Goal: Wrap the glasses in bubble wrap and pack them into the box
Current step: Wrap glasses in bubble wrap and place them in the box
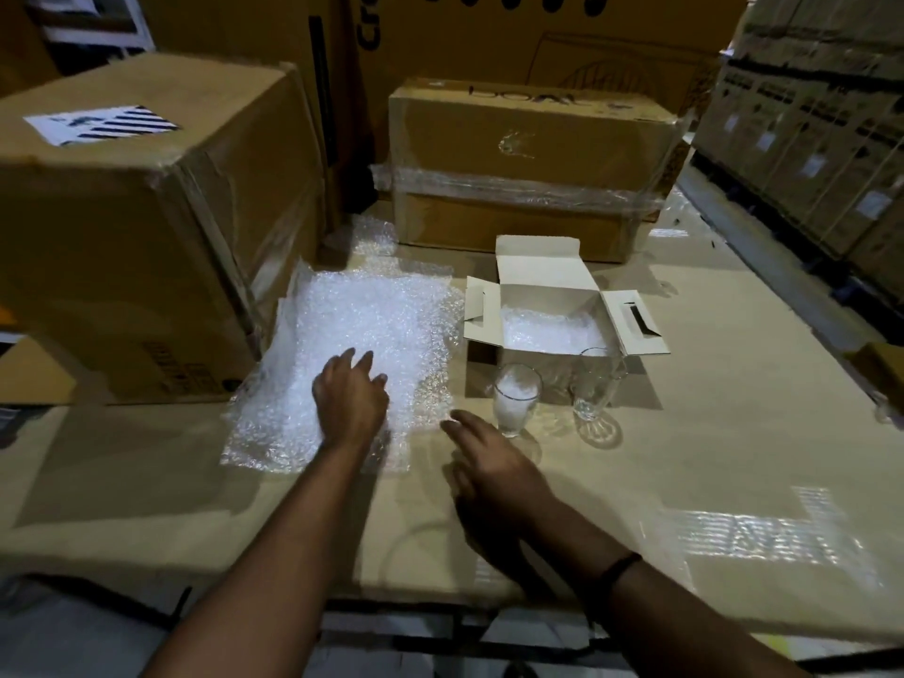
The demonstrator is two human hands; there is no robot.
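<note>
A sheet of bubble wrap (362, 335) lies flat on the cardboard work surface. My left hand (350, 393) rests on its near part, palm down with fingers spread. Just right of the sheet's near corner, my right hand (489, 472) hovers low over the surface with fingers straight, holding nothing. Two clear glasses stand upright to the right: the nearer glass (514, 401) has bubble wrap stuffed inside, the other glass (596, 384) looks empty. Behind them sits a small open box (631, 318) with white flaps and bubble-wrapped contents inside.
A large cardboard carton (137, 227) borders the sheet on the left. Another taped carton (528, 168) stands behind the small box. Stacked cartons (822, 139) line the right side. The cardboard surface (685, 433) stretches to the right and toward me.
</note>
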